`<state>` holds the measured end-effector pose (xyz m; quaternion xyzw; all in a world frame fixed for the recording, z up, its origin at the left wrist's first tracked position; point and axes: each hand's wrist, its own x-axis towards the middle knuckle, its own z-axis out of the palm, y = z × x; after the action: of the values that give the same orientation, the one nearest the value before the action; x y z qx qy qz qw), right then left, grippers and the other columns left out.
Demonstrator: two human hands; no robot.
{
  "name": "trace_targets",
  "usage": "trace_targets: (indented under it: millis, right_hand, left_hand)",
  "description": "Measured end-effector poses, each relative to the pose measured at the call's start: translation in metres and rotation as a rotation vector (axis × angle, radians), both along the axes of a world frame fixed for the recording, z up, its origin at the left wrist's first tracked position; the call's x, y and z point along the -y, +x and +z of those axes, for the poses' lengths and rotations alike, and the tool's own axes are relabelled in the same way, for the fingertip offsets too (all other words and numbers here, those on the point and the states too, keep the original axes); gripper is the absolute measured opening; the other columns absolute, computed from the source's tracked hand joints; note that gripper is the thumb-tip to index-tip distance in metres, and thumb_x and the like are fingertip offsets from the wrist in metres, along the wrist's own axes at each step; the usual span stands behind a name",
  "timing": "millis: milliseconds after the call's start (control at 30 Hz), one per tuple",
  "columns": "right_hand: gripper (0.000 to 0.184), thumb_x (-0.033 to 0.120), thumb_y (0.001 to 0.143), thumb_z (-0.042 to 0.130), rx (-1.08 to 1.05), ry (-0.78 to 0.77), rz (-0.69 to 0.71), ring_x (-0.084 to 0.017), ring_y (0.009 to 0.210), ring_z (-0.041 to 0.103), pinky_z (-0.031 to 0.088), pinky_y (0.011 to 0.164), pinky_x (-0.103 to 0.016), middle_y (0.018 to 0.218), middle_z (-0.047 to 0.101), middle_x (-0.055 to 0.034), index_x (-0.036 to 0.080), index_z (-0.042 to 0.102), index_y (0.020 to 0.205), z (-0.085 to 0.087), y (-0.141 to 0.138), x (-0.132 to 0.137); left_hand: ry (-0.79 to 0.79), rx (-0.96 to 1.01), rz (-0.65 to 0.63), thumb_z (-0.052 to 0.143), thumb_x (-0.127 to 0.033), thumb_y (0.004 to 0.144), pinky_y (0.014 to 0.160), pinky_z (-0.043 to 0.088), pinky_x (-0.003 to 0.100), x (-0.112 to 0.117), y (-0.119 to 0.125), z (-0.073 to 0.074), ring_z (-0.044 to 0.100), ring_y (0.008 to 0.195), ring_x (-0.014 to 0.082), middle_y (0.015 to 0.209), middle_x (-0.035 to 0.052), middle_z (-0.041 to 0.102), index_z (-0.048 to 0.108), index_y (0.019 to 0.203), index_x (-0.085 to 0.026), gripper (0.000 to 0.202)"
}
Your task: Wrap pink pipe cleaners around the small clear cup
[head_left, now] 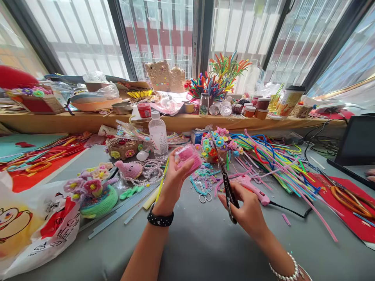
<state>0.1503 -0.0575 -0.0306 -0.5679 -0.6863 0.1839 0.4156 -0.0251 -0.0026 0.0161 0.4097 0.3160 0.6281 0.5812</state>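
My left hand [171,181], with a black dotted band at the wrist, is closed around a pink, see-through, block-like thing [190,157] whose kind I cannot make out. In my right hand [249,212] is a pair of dark scissors [225,175], blades pointing up and away. Beyond them stands a small basket of colourful pipe-cleaner flowers [218,142]. A pink hot glue gun [258,191] lies beside my right hand. Small white-handled scissors [205,197] rest on the table between my hands, near cut pipe-cleaner bits [205,175].
A clear bottle [158,134] stands beyond my left hand. Bundled pipe cleaners [272,156] spread to the right, near large orange-handled scissors [348,199]. A plastic bag [38,234] and a green pot of flowers [99,201] sit left. A crowded ledge [181,124] runs along the windows.
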Motion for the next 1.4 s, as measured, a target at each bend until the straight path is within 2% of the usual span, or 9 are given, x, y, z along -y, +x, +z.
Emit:
trace_targets:
  millis: [167, 400, 533, 633, 767, 833, 933, 1133, 1400]
  right_hand:
    - [0.02, 0.035, 0.078, 0.055, 0.215, -0.213, 0.05, -0.012, 0.052, 0.044, 0.028, 0.051, -0.024, 0.056, 0.051, 0.0028, 0.018, 0.053, 0.068, -0.003, 0.003, 0.0]
    - [0.011, 0.026, 0.074, 0.06, 0.504, -0.348, 0.056, -0.018, 0.064, 0.056, 0.029, 0.055, -0.026, 0.07, 0.066, -0.0046, 0.016, 0.061, 0.069, -0.008, -0.028, 0.001]
    - [0.01, 0.025, 0.073, 0.064, 0.545, -0.344, 0.145, -0.021, 0.072, 0.06, 0.036, 0.058, -0.027, 0.079, 0.068, -0.0085, 0.016, 0.065, 0.074, -0.008, -0.036, -0.002]
    - [0.008, 0.025, 0.072, 0.067, 0.454, -0.247, 0.259, -0.02, 0.076, 0.061, 0.041, 0.062, -0.027, 0.082, 0.067, -0.0067, 0.018, 0.067, 0.075, 0.002, -0.029, -0.009]
    - [0.022, 0.033, 0.084, 0.053, 0.051, -0.067, 0.273, -0.014, 0.064, 0.056, 0.043, 0.06, -0.025, 0.07, 0.062, -0.0019, 0.018, 0.063, 0.071, 0.025, -0.014, -0.032]
    - [0.026, 0.037, 0.087, 0.048, -0.22, 0.049, 0.187, -0.012, 0.064, 0.054, 0.044, 0.06, -0.025, 0.076, 0.061, -0.0026, 0.017, 0.063, 0.083, 0.035, -0.011, -0.046]
    - [0.03, 0.041, 0.086, 0.047, -0.452, 0.102, 0.252, -0.009, 0.058, 0.05, 0.043, 0.055, -0.023, 0.088, 0.058, -0.0035, 0.018, 0.062, 0.098, 0.043, -0.014, -0.06]
    - [0.024, 0.041, 0.08, 0.057, -0.443, 0.163, 0.313, -0.013, 0.076, 0.053, 0.044, 0.064, -0.025, 0.083, 0.056, -0.0026, 0.019, 0.064, 0.076, 0.038, -0.02, -0.063]
    - [0.027, 0.042, 0.077, 0.061, -0.452, 0.153, 0.242, -0.013, 0.067, 0.049, 0.04, 0.056, -0.025, 0.071, 0.053, -0.0011, 0.019, 0.063, 0.064, 0.034, -0.015, -0.06]
  left_hand:
    - [0.017, -0.063, -0.021, 0.075, -0.022, 0.062, 0.083, 0.05, 0.028, 0.002, -0.002, 0.003, 0.059, 0.095, 0.0163, 0.114, 0.0051, 0.057, 0.041, 0.123, -0.024, 0.07]
    - [0.074, -0.205, -0.019, 0.072, -0.044, 0.063, 0.052, 0.046, 0.021, 0.0, -0.005, -0.004, 0.055, 0.065, 0.0112, 0.091, 0.0046, 0.061, 0.045, 0.12, -0.016, 0.069]
    - [0.108, -0.13, -0.045, 0.068, -0.053, 0.064, 0.07, 0.046, 0.025, -0.002, -0.005, -0.008, 0.058, 0.081, 0.0161, 0.092, 0.005, 0.063, 0.055, 0.107, -0.016, 0.059]
    - [0.055, -0.077, -0.073, 0.07, -0.051, 0.063, 0.079, 0.044, 0.028, -0.003, -0.004, -0.007, 0.059, 0.089, 0.0191, 0.096, 0.005, 0.064, 0.057, 0.107, -0.017, 0.057]
    - [-0.021, -0.108, -0.067, 0.074, -0.046, 0.059, 0.073, 0.045, 0.026, -0.004, -0.004, -0.006, 0.059, 0.084, 0.0174, 0.091, 0.0037, 0.064, 0.053, 0.111, -0.018, 0.063]
    - [-0.033, -0.165, -0.058, 0.074, -0.046, 0.059, 0.068, 0.044, 0.025, -0.005, -0.004, -0.007, 0.059, 0.08, 0.0167, 0.087, 0.0036, 0.063, 0.052, 0.111, -0.017, 0.063]
    - [-0.03, -0.271, -0.052, 0.073, -0.045, 0.061, 0.065, 0.044, 0.024, -0.006, -0.003, -0.007, 0.058, 0.078, 0.0164, 0.085, 0.0043, 0.063, 0.053, 0.108, -0.016, 0.058]
    - [0.006, -0.497, -0.075, 0.073, -0.044, 0.062, 0.063, 0.043, 0.025, -0.007, 0.001, -0.007, 0.056, 0.074, 0.0161, 0.083, 0.0042, 0.062, 0.062, 0.096, -0.016, 0.045]
    - [0.045, -0.557, -0.089, 0.072, -0.035, 0.065, 0.066, 0.044, 0.026, -0.005, 0.013, -0.012, 0.055, 0.076, 0.0162, 0.087, 0.0028, 0.061, 0.059, 0.099, -0.018, 0.04]
